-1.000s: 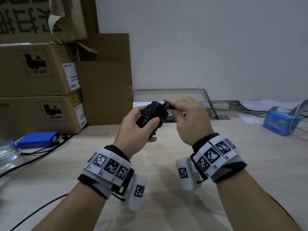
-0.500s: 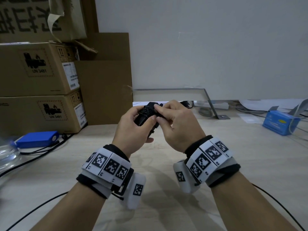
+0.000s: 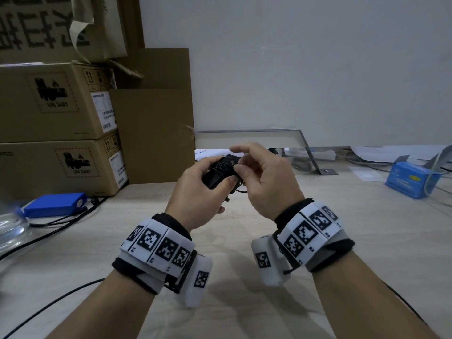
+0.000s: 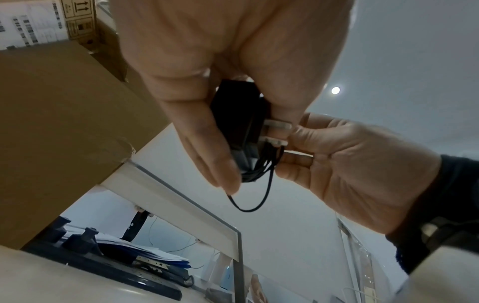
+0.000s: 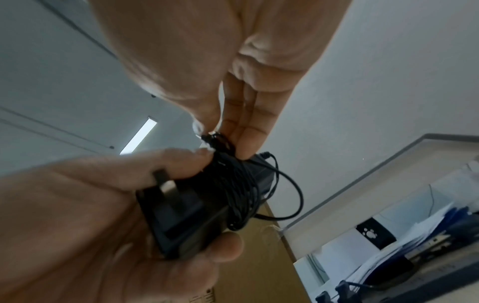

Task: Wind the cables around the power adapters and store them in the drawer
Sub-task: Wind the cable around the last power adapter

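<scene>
A black power adapter (image 3: 220, 171) with its thin black cable (image 5: 234, 184) coiled round its body is held above the wooden table (image 3: 342, 241). My left hand (image 3: 195, 189) grips the adapter from below and the left, thumb across its near side. Its metal prongs (image 5: 163, 182) point toward the left palm. My right hand (image 3: 264, 177) is against the adapter's right end, and its thumb and fingers pinch the cable at the coil. A short loose loop of cable (image 4: 268, 188) hangs beside the coil. No drawer is in view.
Stacked cardboard boxes (image 3: 56, 133) fill the back left. A blue box (image 3: 53, 204) with black leads (image 3: 56, 226) lies in front of them. A metal-framed panel (image 3: 303, 143) stands at the back, and a blue pack (image 3: 408, 179) sits far right. Another black lead (image 3: 56, 302) crosses the near left table.
My right hand moved left from beside the adapter onto it, bringing the cable end to the coil. Its index finger has now lifted. The left hand kept its hold.
</scene>
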